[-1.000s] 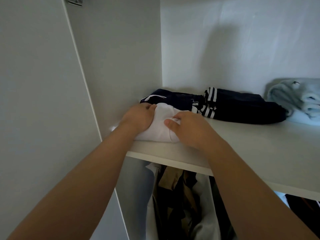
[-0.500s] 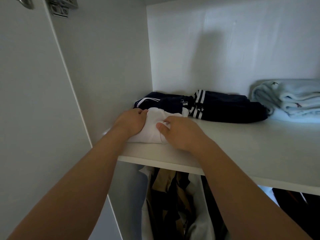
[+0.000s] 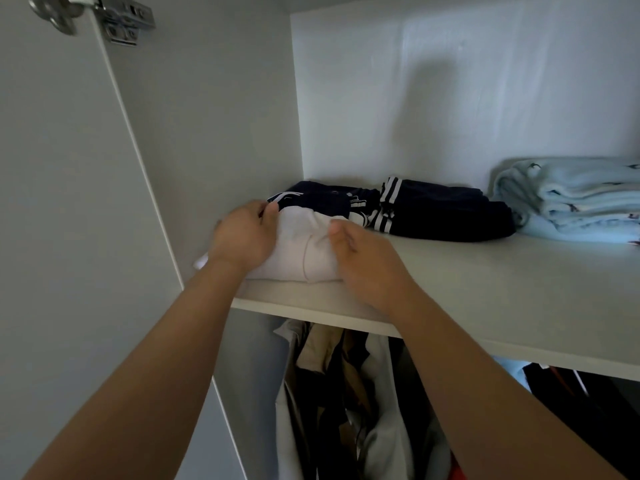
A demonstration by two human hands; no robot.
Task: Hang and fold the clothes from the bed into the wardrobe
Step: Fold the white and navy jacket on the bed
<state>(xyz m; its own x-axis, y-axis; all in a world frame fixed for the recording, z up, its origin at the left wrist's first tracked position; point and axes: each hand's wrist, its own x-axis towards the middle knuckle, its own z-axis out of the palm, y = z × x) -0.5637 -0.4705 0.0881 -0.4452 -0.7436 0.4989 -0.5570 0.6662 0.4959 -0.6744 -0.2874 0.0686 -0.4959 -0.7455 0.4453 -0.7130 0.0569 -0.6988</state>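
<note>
So the folded white garment [image 3: 304, 251] is basically parked now: it sits at the left end of the wardrobe shelf [image 3: 485, 292], butted up against the navy striped clothes [image 3: 433, 216] behind it. Compared with a second ago it hasn't really travelled, it's just been nudged snug. The left hand [image 3: 244, 237] is still curled over its left end, and the right hand [image 3: 367, 268] has eased back a bit, thumb on top and fingers tucked at the right edge, so both still have hold of it. Looks like this piece is pretty much done and only needs letting go. The light blue stack [image 3: 571, 202] sits well off to the right, with hanging clothes [image 3: 346, 393] below.
</note>
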